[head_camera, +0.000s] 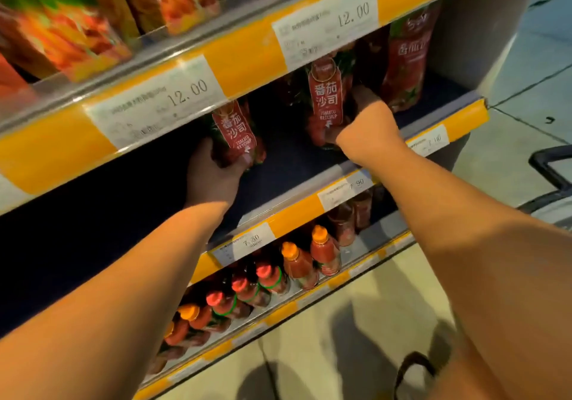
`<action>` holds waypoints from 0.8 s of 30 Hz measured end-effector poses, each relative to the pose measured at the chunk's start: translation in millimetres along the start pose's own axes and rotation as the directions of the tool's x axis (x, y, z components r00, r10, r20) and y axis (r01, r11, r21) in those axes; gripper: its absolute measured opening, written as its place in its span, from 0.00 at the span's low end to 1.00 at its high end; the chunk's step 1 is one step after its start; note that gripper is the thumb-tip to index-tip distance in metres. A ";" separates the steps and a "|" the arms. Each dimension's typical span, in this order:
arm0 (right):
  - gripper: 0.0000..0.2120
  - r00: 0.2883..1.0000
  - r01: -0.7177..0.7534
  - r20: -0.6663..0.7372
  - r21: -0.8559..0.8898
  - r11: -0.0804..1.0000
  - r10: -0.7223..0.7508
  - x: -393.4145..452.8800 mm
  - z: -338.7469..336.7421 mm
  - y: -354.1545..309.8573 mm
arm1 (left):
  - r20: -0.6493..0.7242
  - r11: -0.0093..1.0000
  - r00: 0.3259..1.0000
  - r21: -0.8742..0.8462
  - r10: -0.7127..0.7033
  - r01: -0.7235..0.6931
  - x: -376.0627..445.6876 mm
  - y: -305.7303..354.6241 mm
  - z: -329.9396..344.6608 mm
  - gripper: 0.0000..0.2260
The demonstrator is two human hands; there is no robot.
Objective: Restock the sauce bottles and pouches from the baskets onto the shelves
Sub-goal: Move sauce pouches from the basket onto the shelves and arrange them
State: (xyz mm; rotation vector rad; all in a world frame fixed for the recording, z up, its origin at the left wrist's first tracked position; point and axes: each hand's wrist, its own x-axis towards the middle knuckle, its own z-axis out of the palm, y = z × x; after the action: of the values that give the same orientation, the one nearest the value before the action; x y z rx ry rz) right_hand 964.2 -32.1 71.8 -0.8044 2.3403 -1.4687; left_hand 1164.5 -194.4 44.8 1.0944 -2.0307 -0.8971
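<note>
The left hand [213,176] holds a ketchup pouch [236,133] from below, fingers curled around it, to stand it on the middle shelf [297,158]. The right hand [362,118] grips a second pouch [326,99] there, to keep it upright.

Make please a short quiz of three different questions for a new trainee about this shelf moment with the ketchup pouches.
1. True or false: each hand holds a tomato ketchup pouch inside the middle shelf.
2. Which price shows on the two big labels on the rail above the pouches? A) 7.90 B) 12.00 C) 15.50
3. Fill in: on the shelf below, the bottles have orange and ___ caps.

Key
1. True: the left hand grips the left pouch low down, and the right hand grips the right pouch by its side.
2. B, as on the price label.
3. red
</note>
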 end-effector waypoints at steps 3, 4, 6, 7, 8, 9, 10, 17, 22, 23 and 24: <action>0.29 0.998 0.017 -0.055 -0.022 1.000 -0.019 2.1 7.6 6.3 | 0.030 0.998 0.999 -0.058 0.033 -0.031 12.6 -7.8 6.6 0.16; 0.28 0.997 0.029 -0.074 -0.026 0.999 -0.031 2.6 9.0 7.5 | 0.026 0.997 0.999 -0.064 0.047 -0.046 17.6 -8.8 9.0 0.16; 0.24 0.991 0.068 -0.105 -0.081 0.994 -0.076 4.5 10.0 7.0 | 0.001 0.995 0.997 -0.062 0.074 -0.074 29.0 -9.1 14.6 0.15; 0.23 0.990 0.093 -0.099 -0.109 0.990 -0.104 6.7 10.3 4.9 | -0.013 0.995 0.997 -0.048 0.082 -0.082 35.1 -8.8 17.8 0.16; 0.24 0.989 0.118 -0.076 -0.124 0.985 -0.128 10.9 10.8 2.2 | -0.025 0.996 0.996 -0.034 0.086 -0.087 41.6 -8.3 21.3 0.17; 0.25 0.989 0.137 -0.044 -0.135 0.981 -0.144 17.4 12.0 -0.1 | -0.035 0.996 0.996 -0.025 0.086 -0.087 48.0 -8.2 25.1 0.18; 0.26 0.988 0.153 -0.011 -0.158 0.976 -0.157 25.4 13.2 -1.4 | -0.042 0.996 0.995 -0.020 0.086 -0.087 54.8 -8.1 28.8 0.19; 0.27 0.986 0.168 0.050 -0.188 0.968 -0.161 67.8 16.3 0.0 | -0.043 0.992 0.992 0.017 0.122 -0.122 94.2 -2.6 56.4 0.20; 0.29 0.979 0.189 0.113 -0.153 0.970 -0.173 78.5 16.1 -2.0 | -0.034 0.991 0.991 -0.029 0.127 -0.128 113.5 -5.1 67.5 0.20; 0.29 0.978 0.186 0.118 -0.140 0.973 -0.170 79.0 15.3 -1.4 | -0.040 0.991 0.991 -0.034 0.126 -0.127 115.5 -5.6 69.6 0.20; 0.30 0.978 0.185 0.125 -0.127 0.975 -0.169 78.9 14.9 -1.2 | -0.046 0.991 0.992 -0.045 0.120 -0.122 117.1 -5.6 71.1 0.20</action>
State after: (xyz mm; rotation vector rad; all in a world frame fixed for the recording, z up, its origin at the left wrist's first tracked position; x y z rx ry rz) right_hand 907.8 -89.4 71.5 -1.1289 2.3560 -1.2984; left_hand 1059.3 -280.5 27.0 0.9455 -2.0068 -0.8490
